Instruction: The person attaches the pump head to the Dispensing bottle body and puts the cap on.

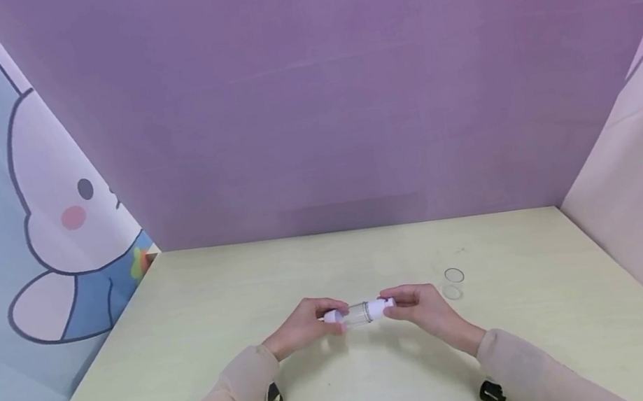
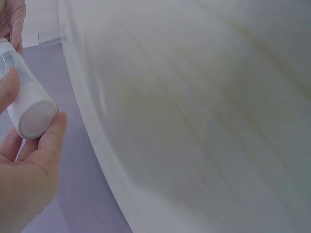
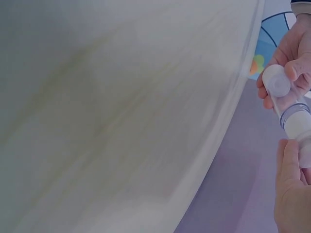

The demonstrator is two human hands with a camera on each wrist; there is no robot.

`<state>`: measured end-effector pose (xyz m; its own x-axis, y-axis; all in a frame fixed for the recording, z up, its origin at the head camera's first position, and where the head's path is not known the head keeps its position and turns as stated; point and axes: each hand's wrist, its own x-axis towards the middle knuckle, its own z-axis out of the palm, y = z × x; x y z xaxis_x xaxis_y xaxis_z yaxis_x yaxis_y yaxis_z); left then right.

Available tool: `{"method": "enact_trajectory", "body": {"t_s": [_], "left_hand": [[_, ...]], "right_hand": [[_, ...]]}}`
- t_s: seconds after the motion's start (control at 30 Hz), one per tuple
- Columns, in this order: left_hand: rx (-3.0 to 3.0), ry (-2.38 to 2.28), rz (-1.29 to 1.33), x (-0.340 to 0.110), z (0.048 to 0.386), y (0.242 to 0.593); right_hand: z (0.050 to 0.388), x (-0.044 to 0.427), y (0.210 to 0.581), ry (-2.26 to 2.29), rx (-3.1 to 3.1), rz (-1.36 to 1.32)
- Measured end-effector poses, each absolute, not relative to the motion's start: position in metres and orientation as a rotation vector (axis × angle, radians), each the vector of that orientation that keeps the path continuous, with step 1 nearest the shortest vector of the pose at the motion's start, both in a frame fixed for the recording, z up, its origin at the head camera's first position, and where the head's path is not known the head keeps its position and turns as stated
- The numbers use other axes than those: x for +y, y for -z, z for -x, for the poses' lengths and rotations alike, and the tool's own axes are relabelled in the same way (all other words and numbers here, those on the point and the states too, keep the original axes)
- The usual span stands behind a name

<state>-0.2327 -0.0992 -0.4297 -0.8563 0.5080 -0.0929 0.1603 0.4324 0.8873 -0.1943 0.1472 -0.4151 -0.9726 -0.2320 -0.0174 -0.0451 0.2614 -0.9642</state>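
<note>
In the head view, a bottle (image 1: 357, 314) with a clear middle and white ends is held lying roughly level above the pale table (image 1: 354, 394), between both hands. The left hand (image 1: 306, 324) grips the white end on its side, thumb and fingers curled about it; the right hand (image 1: 424, 307) pinches the opposite white end. A clear cylinder (image 1: 452, 292) stands on the table beyond the right hand, to its right. Sleeves (image 1: 247, 377) cover both forearms, and a purple wall (image 1: 305, 104) rises behind the table. In the left wrist view, the bottle's flat round base (image 2: 38, 120) faces the camera, the left thumb on one side and fingertips on the other; the right hand is partly visible at the far end. In the right wrist view, a dark ring (image 3: 292, 109) circles the bottle between its clear section and the white part at the right hand, whose grip is partly cut off by the frame edge.
</note>
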Motion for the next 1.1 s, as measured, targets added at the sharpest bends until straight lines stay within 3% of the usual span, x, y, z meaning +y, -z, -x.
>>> {"method": "enact_trajectory", "body": {"t_s": [1.1], "left_hand": [[2.368, -1.382, -0.569, -0.0997, 0.2298, 0.4246]], "right_hand": [[0.1951, 0.1477, 0.417, 1.799, 2.391, 0.251]]}}
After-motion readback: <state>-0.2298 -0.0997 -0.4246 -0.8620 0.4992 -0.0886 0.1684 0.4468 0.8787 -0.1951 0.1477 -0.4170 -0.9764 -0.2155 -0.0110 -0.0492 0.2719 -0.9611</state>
